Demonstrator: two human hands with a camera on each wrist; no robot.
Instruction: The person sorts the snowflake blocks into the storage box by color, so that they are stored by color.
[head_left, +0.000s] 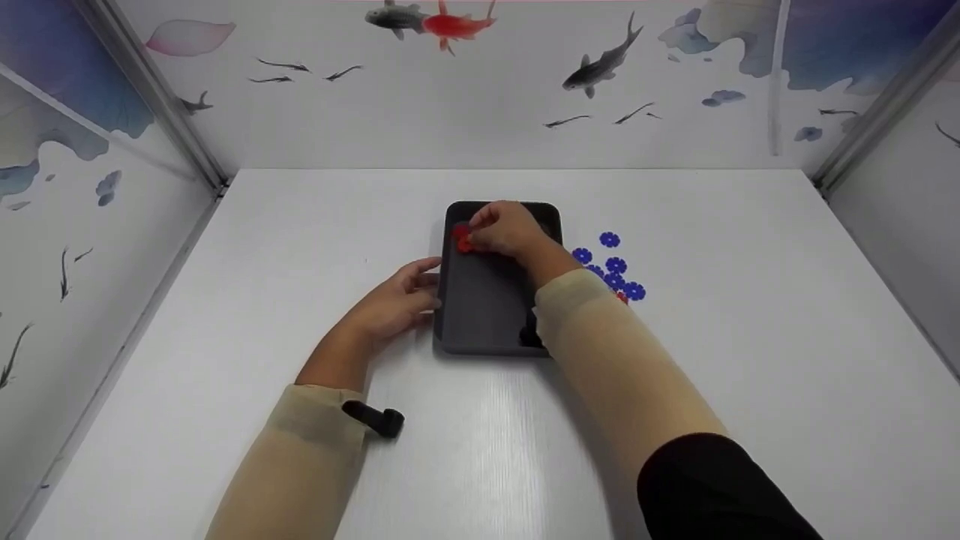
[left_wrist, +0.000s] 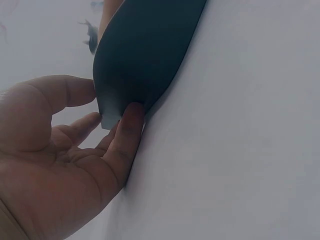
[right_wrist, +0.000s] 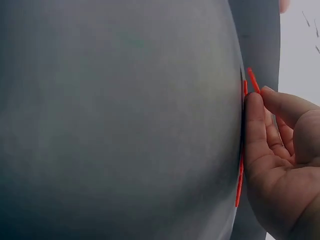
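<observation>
In the head view a dark grey tray [head_left: 480, 300] lies on the white table. Over its far part my right hand [head_left: 510, 229] pinches a red flower-shaped disc [right_wrist: 253, 80] between thumb and forefinger, tilted up from the tray floor. Other red discs [right_wrist: 239, 185] lie flat in the tray beneath those fingers; in the head view the red discs [head_left: 460, 234] overlap near the far left corner, partly covered by the hand. My left hand [head_left: 394, 304] rests its fingertips against the tray's left side, and the left wrist view shows the fingers [left_wrist: 131, 125] touching the outer wall.
Right of the tray several blue flower-shaped discs [head_left: 616, 265] lie scattered, some behind the right sleeve [head_left: 600, 330]. One red disc [head_left: 622, 298] shows among them. Patterned panels [head_left: 495, 112] enclose the table at the back and sides.
</observation>
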